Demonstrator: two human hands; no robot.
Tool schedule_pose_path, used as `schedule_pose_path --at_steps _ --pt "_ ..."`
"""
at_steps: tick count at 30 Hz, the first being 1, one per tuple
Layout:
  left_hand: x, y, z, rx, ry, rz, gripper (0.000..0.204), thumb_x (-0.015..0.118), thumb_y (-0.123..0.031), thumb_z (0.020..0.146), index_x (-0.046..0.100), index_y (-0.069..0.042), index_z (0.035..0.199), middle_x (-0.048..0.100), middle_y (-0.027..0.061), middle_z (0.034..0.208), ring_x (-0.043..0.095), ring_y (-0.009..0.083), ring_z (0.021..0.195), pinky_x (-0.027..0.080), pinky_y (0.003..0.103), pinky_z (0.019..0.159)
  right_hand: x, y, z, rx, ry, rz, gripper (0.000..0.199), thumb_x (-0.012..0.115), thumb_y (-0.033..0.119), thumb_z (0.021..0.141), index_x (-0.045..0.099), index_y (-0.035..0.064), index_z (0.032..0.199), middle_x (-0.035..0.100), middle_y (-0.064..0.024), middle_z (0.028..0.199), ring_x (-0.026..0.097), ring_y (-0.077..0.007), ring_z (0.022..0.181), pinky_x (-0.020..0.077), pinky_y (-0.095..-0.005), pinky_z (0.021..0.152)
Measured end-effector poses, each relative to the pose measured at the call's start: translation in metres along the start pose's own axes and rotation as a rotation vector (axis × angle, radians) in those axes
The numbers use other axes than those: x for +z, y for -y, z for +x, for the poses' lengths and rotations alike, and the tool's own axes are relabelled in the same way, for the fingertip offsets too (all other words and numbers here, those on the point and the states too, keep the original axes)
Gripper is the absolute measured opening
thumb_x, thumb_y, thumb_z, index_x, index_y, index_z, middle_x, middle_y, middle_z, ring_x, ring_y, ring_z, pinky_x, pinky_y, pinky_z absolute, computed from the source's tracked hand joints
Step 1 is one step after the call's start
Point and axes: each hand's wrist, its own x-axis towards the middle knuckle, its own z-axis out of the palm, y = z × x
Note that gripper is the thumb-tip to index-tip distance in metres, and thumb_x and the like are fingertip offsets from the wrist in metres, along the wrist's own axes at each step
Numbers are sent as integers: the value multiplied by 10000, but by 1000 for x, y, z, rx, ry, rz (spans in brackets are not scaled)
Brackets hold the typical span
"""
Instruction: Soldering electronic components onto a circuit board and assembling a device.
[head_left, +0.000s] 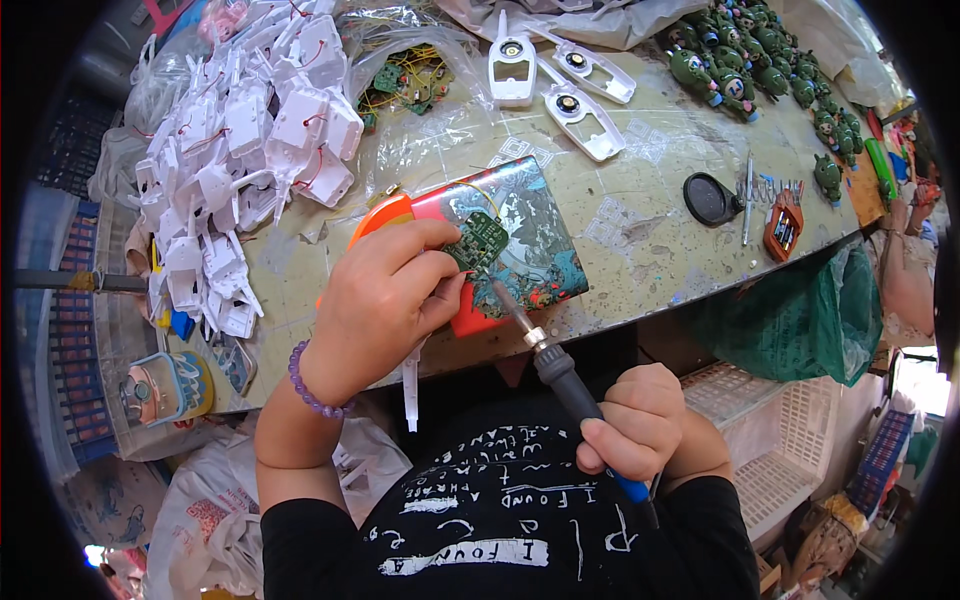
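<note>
Head view: right hand (pixel 636 425) clamps its fingers round the soldering iron (pixel 565 378), tip at the green circuit board (pixel 484 240) over the patterned box (pixel 540 215); left hand (pixel 385 290) pinches, fingers together, grip unclear. Soldering, apparently; next calls for steadiness.

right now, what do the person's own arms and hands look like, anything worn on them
Short, plain black sleeves leave the forearms bare. A purple beaded bracelet circles the wrist of the left hand. The right hand shows nothing worn, and the fingers of both are ungloved.
</note>
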Motion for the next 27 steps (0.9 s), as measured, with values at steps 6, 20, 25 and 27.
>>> schedule_pose_path --at_steps 6,20,25,27 --pt "0 0 0 -6 6 6 119 708 -25 691 606 -27 752 640 90 950 627 267 816 515 356 718 -8 0 -4 37 9 -14 243 721 201 817 582 37 933 506 -13 672 499 -145 540 396 -247 426" --pt "0 -7 1 -60 -25 -35 124 721 -51 697 610 -36 749 643 109 968 625 292 842 502 379 732 -146 -56 -27 551 -1119 -544 200 592 199 930 560 13 865 493 -25 681 423 -58 554 322 -199 473" --pt "1 -7 1 -50 -78 -67 131 734 -74 680 619 -44 737 648 108 961 622 289 821 499 377 725 -229 -95 -27 877 -1058 -532 204 607 212 916 596 32 821 451 36 600 390 -37 477 272 -185 430" --pt "3 -6 1 -58 -95 -69 137 734 -78 682 620 -41 748 649 109 958 622 288 808 499 379 717 -243 -121 -35 1035 -879 -469 213 610 246 904 608 49 823 445 53 587 374 -38 457 247 -196 416"
